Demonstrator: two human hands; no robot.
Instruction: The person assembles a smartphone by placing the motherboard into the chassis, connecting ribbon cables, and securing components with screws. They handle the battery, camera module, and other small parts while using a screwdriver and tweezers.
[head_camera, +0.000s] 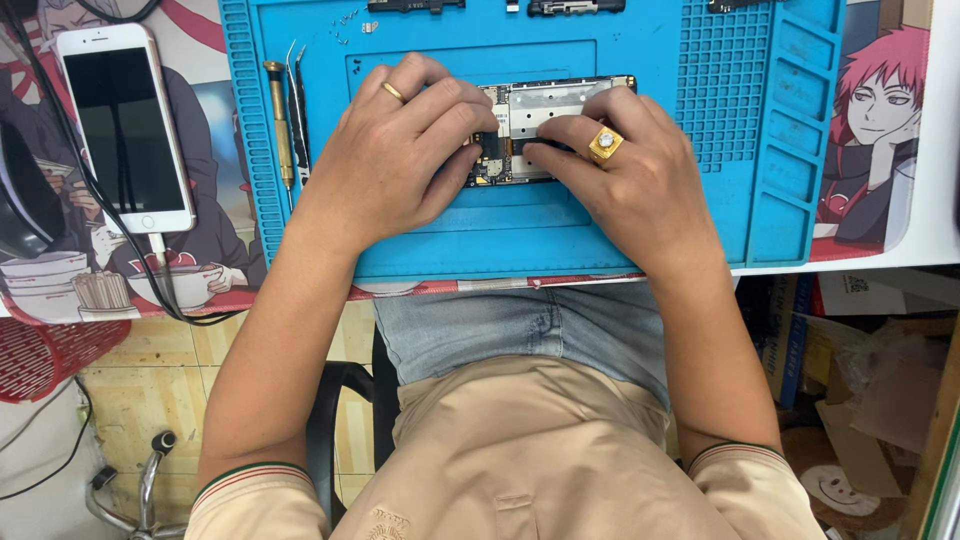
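Both forearms reach to the opened phone (545, 125) on the blue mat (520, 235). Left hand (400, 150) clamps its edge; right hand (620, 170) fingertips press together inside. Steady, light pressure suits these small parts.

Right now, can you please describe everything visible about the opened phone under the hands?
The opened phone lies flat on the blue work mat, its long side across the view and its back cover off. Silver metal shields and a dark circuit board with small parts show inside. The left hand covers its left end; the right hand presses fingertips on its middle and covers its right end.
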